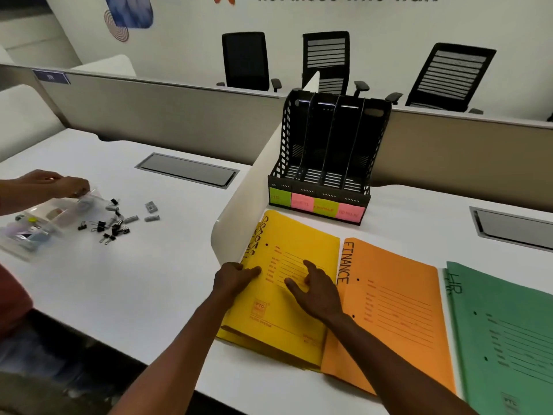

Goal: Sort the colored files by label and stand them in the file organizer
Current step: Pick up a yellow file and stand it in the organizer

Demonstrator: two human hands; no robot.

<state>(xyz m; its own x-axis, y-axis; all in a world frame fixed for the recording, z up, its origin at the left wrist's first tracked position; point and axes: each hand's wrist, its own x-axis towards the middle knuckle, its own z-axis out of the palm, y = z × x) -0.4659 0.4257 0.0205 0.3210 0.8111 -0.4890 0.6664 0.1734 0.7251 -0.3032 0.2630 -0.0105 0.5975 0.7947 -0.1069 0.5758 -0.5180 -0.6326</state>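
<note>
A yellow file [287, 322] marked SPORTS lies flat on the white desk, partly over an orange file [389, 319] marked FINANCE. A green file [502, 330] marked HR lies at the right. My left hand [235, 278] holds the yellow file's left edge, fingers on top. Resting flat on the yellow cover is my right hand [317, 290], fingers spread. Behind the files stands a black file organizer [326, 163] with several empty slots and green and pink labels along its front.
A white divider panel [254, 181] runs along the left of the files and organizer. Left of it, another person's hand [57, 182] holds a clear bag over scattered binder clips [113, 223]. Cable hatches [187, 169] are set in the desk. Black chairs stand behind.
</note>
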